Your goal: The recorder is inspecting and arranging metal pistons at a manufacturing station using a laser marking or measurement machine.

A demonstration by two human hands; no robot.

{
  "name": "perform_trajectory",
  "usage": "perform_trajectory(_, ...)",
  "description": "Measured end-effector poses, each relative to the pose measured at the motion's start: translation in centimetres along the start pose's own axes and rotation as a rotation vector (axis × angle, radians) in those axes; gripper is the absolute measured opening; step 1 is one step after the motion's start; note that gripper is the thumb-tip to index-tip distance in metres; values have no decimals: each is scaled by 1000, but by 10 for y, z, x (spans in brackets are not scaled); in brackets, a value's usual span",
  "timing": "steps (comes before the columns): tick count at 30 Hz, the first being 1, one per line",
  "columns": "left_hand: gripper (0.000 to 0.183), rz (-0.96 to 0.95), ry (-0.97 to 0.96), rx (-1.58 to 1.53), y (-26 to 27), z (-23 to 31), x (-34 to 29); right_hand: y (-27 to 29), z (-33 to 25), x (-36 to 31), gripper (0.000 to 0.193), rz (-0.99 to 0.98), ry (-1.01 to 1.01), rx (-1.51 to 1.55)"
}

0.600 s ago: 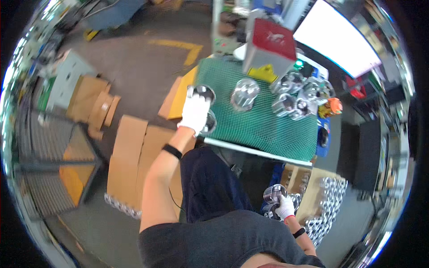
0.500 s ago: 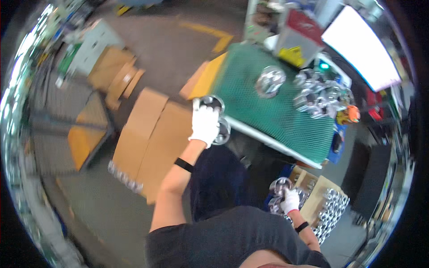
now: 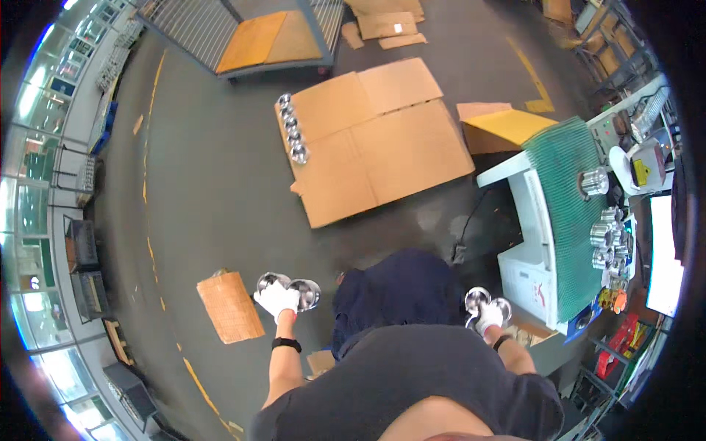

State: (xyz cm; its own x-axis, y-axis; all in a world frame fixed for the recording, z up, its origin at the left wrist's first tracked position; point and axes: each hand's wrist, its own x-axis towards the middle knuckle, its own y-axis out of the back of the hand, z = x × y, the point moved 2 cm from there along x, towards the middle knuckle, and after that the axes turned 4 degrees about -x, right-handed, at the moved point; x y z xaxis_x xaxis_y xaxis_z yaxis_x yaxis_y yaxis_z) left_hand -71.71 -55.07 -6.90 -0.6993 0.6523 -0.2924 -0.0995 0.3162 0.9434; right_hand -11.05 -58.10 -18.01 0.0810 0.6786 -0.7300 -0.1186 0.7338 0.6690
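Note:
My left hand [image 3: 277,300], in a white glove, grips a pair of shiny round hollow metal parts [image 3: 306,295] side by side, held out to my left above the floor. Right of my body, my right hand [image 3: 490,317], also gloved, is closed on similar shiny round metal parts [image 3: 476,298]. How its fingers grip them is partly hidden. A flattened cardboard sheet [image 3: 397,158] lies on the floor ahead, and a row of several such metal parts [image 3: 293,131] stands along its left edge.
A small cardboard piece [image 3: 229,309] lies left of my left hand. To the right stands a table with a green mat [image 3: 570,220], bearing one metal part [image 3: 594,181] and a cluster of others [image 3: 609,239]. A wheeled cage trolley [image 3: 312,33] stands far ahead.
My view has turned left, so the table now sits at the right. My left hand, still gripping its metal parts, has gone from beside the table to out over the floor.

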Motion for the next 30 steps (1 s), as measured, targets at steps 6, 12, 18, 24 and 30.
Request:
perform_trajectory(6,47,-39,222,-112,-37,-139,5,63,-123,31,47,-63,120,-18)
perform_trajectory(12,45,-120,63,-169,-99,-154,59,105,-276,115,43,120,265,74)
perform_trajectory(18,39,-97,55,-373,-174,-94,151,135,-469,250,45,159,456,-6)
perform_trajectory(24,37,-120,111,-503,-254,-7,234,127,-631,406,42,228,561,-71)
perform_trajectory(30,33,-139,172,-585,-322,66,298,109,-740,517,37,399,686,-39)
